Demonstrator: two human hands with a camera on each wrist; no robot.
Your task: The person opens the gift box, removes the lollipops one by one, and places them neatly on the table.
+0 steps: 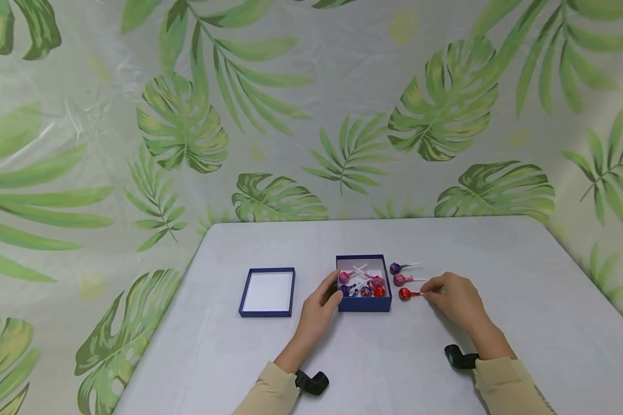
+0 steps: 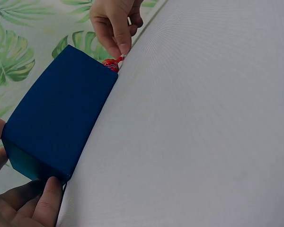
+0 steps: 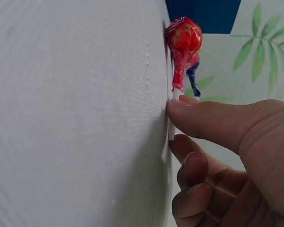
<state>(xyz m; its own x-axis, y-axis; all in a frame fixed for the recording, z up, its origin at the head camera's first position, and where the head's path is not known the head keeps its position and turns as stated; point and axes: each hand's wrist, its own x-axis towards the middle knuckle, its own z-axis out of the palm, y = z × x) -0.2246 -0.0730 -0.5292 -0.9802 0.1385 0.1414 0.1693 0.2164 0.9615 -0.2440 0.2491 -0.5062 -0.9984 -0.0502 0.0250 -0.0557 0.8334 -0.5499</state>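
A blue box (image 1: 364,304) holds several wrapped lollipops in pink, purple and red. My left hand (image 1: 319,308) grips its left side, thumb and fingers bent about the near left corner. To the right of the box, my right hand (image 1: 459,302) pinches the white stick of a red lollipop (image 3: 183,37) between thumb and index finger. That lollipop lies low at the table surface, its head toward the box. Just beyond it lie a pink lollipop (image 1: 401,280) and a purple lollipop (image 1: 396,268), sticks pointing right.
A blue-rimmed lid (image 1: 266,314) with a white inside lies left of the box. Everything stands on a white-covered table (image 1: 384,369). Leaf-patterned sheeting (image 1: 353,86) hangs behind the table's far edge. Each wrist wears a black strap device.
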